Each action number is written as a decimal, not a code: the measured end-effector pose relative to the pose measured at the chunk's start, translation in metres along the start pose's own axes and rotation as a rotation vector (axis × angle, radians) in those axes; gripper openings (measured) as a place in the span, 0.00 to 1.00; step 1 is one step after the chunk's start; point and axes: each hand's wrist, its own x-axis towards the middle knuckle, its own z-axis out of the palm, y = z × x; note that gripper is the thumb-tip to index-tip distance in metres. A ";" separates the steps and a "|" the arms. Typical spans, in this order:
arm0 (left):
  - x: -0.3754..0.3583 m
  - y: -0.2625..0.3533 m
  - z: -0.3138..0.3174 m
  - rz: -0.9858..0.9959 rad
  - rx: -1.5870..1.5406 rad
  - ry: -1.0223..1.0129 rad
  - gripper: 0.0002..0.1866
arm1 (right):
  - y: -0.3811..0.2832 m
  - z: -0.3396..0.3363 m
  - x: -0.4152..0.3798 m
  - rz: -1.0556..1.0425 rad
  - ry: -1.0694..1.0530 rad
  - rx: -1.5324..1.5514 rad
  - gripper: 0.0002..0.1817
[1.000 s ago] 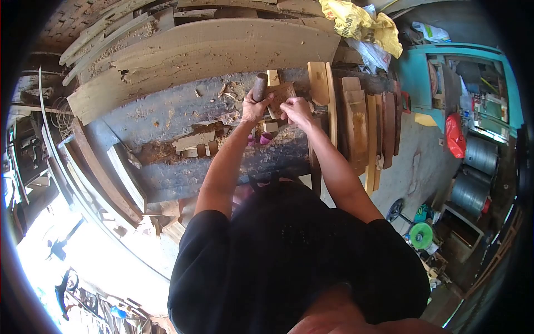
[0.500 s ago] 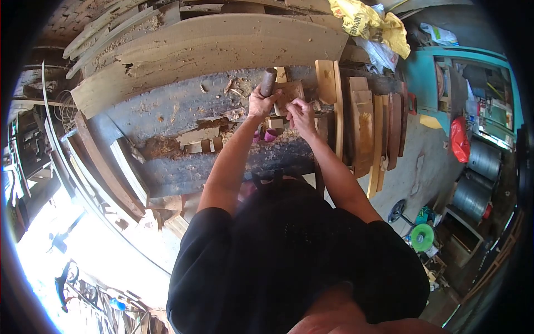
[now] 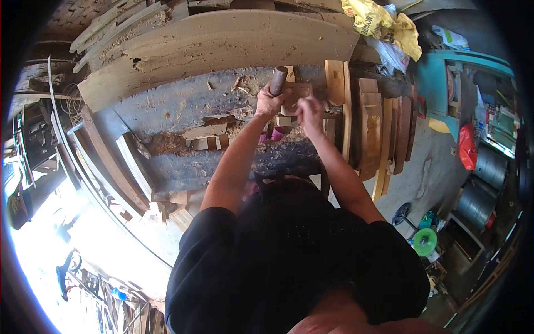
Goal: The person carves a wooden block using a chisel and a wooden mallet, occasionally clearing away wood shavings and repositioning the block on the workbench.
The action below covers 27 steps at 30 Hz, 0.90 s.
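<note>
My left hand (image 3: 269, 103) is closed around a dark brown cylindrical piece (image 3: 278, 81), which stands up above the workbench (image 3: 183, 97). Close beside that hand lies a small flat wooden block (image 3: 299, 94). My right hand (image 3: 310, 114) is over the block's lower right side, its fingers curled and blurred; whatever it holds, if anything, cannot be made out. Below the hands sits a small purple cup-like object (image 3: 277, 133) on the bench, among wood chips.
Long boards (image 3: 217, 42) lie along the bench's far side. Several wooden pieces (image 3: 370, 133) stand side by side at the right. A yellow bag (image 3: 384, 25) is at the upper right. Curved strips (image 3: 108, 158) lean at the left.
My right hand has moved a little to the right, away from my left hand, and its fingers are more curled. The whole view has shifted slightly.
</note>
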 end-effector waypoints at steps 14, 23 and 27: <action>0.001 -0.010 0.001 -0.065 -0.136 -0.042 0.16 | -0.041 -0.018 -0.014 -0.206 -0.428 -0.873 0.19; -0.004 0.012 -0.001 -0.139 -0.193 -0.063 0.14 | -0.033 0.006 0.017 -0.056 -0.246 -1.229 0.15; -0.006 0.017 0.001 -0.166 -0.204 -0.054 0.15 | -0.027 0.005 0.028 0.029 -0.260 -1.246 0.17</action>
